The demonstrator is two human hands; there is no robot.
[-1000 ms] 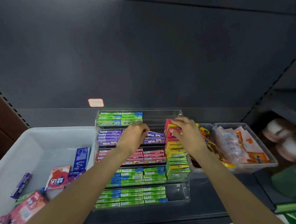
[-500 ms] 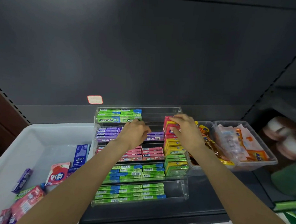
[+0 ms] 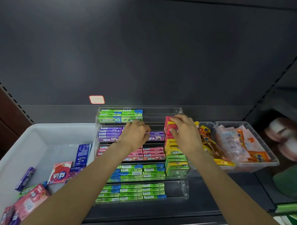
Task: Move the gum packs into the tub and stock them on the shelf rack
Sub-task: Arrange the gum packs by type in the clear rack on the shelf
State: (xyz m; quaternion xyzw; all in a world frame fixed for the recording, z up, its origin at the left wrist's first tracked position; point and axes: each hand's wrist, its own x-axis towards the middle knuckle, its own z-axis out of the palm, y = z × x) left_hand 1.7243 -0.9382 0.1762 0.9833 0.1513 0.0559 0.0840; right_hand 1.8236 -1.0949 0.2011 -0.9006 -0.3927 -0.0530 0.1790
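Nearest, at the lower left, the white rectangular plastic tub (image 3: 11, 159) holds loose gum packs: a pink-red flat pack (image 3: 29, 202) at its front, a slim purple stick pack (image 3: 25, 178) lying tilted, a pink pouch-style pack with white lettering (image 3: 59, 172) and a dark blue box-shaped pack (image 3: 82, 154) leaning against the tub's right wall. Just beside the tub on the dark shelf stands the clear acrylic stepped shelf rack (image 3: 183, 189), its tiers rising toward the back. The lowest two tiers carry rows of flat green packs with blue ends and barcodes (image 3: 133, 192), the next tier up pink-red packs (image 3: 153, 153), then purple packs (image 3: 108, 133), and the top tier green packs printed DOUBLEMINT (image 3: 108, 119). A column of small boxes at the rack's right side runs from green (image 3: 176, 169) through yellow to red at the top. The left hand (image 3: 135, 137) lies knuckles-up over the purple tier with its fingers curled down onto the packs; whether it actually grips one cannot be told. The right hand (image 3: 185, 134) is at the top of the column, fingers and thumb pinching a red box (image 3: 170, 129). To the right sit two clear plastic bins, one with orange-yellow wrapped sweets (image 3: 209, 144), one with pale pink and orange sachets (image 3: 241, 140).
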